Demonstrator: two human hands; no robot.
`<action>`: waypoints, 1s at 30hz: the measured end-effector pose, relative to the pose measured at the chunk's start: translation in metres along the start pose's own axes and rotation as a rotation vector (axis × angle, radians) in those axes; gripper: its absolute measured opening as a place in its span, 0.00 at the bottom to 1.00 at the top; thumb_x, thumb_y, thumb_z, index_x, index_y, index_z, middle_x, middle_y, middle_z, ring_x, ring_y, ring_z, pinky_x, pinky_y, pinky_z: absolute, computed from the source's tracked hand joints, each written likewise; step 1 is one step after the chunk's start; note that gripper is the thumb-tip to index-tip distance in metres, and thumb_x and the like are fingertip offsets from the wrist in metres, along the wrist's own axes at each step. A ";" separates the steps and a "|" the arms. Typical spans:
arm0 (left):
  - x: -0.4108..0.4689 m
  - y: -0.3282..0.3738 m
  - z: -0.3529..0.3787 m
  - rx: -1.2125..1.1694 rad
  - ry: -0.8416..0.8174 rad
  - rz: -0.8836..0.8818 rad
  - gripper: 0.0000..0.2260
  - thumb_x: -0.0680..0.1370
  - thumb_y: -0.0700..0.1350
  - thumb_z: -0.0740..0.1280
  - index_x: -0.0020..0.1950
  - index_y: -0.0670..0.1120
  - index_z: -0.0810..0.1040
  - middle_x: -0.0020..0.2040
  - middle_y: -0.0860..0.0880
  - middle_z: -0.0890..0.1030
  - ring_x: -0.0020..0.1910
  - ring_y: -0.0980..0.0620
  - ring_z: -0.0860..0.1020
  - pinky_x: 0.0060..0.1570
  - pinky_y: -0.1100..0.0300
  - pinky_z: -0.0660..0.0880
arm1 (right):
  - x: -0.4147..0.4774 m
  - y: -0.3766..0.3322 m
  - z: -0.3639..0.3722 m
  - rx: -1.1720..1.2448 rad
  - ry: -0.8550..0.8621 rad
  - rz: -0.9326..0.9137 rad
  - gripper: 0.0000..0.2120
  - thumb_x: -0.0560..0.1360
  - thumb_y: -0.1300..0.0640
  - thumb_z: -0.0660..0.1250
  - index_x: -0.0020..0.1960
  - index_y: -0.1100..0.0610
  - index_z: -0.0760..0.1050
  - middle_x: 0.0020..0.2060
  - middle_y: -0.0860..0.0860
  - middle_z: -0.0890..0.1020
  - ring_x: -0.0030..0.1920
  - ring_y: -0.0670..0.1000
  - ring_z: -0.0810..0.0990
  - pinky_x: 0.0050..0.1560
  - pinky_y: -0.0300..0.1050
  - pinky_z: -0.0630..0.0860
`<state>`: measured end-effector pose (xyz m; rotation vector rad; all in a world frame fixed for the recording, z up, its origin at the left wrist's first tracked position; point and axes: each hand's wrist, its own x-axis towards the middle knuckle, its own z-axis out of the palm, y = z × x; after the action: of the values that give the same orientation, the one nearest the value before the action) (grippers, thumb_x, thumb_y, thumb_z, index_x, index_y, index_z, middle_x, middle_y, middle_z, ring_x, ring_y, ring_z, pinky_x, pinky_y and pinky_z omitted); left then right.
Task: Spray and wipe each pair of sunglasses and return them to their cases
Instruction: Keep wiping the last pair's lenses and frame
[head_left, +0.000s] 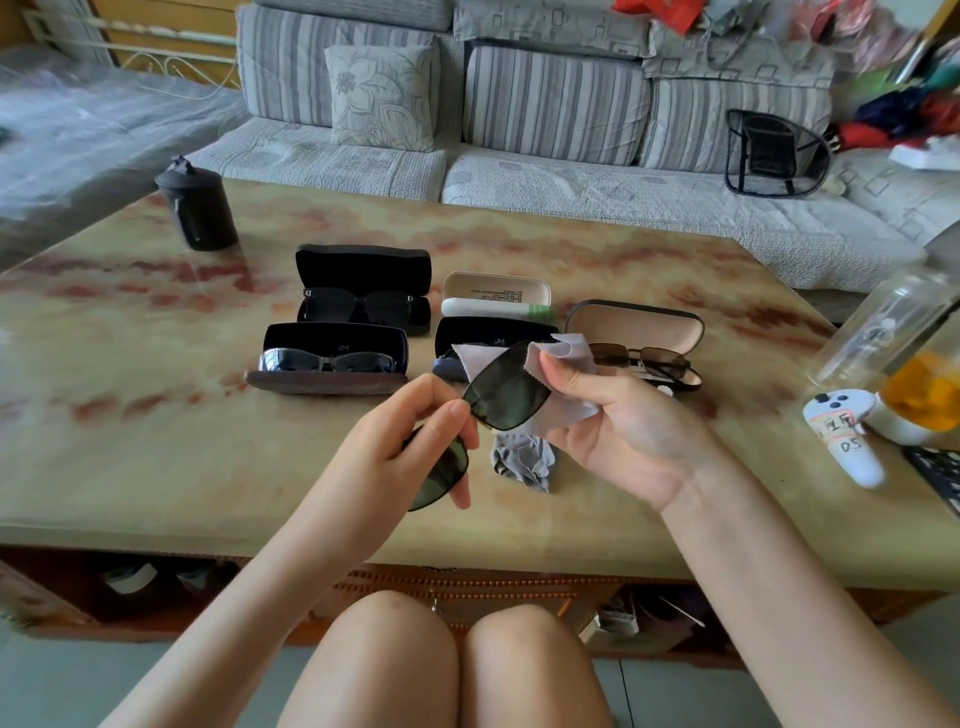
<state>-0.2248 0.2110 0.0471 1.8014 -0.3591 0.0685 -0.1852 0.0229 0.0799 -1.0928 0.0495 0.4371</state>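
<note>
My left hand (415, 441) pinches a pair of dark green sunglasses (506, 389) by the bridge above the table. My right hand (623, 426) holds a pale grey cleaning cloth (569, 358) wrapped behind the upper lens. The lower lens is partly hidden by my left fingers. Several open cases lie beyond: a black case with dark sunglasses (358, 304), a brown case with grey sunglasses (327, 364), a black case (493, 332) behind the cloth, and a beige-lined case with brown sunglasses (644, 358). A white spray bottle with a green end (498, 310) lies in a cream case (496, 291).
A crumpled grey cloth (522, 462) lies on the marble table (156, 467) under my hands. A black cylindrical pouch (197, 208) stands at the far left. At the right edge stand a glass jar (893, 327), a white controller (844, 436) and an orange-filled container (919, 395). A striped sofa (519, 130) is behind.
</note>
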 end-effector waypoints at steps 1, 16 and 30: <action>0.000 0.000 0.001 0.000 0.008 0.004 0.13 0.82 0.50 0.59 0.43 0.44 0.74 0.28 0.46 0.80 0.29 0.49 0.77 0.38 0.55 0.73 | -0.002 0.001 0.002 0.041 0.003 0.013 0.09 0.69 0.60 0.67 0.48 0.57 0.82 0.51 0.54 0.83 0.52 0.52 0.79 0.65 0.47 0.69; 0.001 0.004 0.002 0.017 0.041 0.078 0.12 0.77 0.58 0.58 0.43 0.51 0.74 0.31 0.48 0.83 0.35 0.38 0.76 0.40 0.47 0.71 | -0.012 0.034 0.014 -0.461 0.179 -0.235 0.18 0.54 0.44 0.77 0.39 0.53 0.85 0.39 0.67 0.79 0.43 0.56 0.74 0.51 0.51 0.72; -0.004 -0.009 -0.002 0.474 0.241 0.343 0.21 0.69 0.52 0.73 0.61 0.51 0.76 0.53 0.61 0.78 0.49 0.62 0.77 0.48 0.66 0.76 | -0.012 0.031 0.006 -0.437 0.336 -0.303 0.25 0.50 0.43 0.77 0.42 0.57 0.84 0.42 0.58 0.86 0.49 0.59 0.84 0.60 0.59 0.76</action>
<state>-0.2261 0.2158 0.0383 2.1472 -0.5049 0.6528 -0.2080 0.0360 0.0595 -1.5691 0.0849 -0.0179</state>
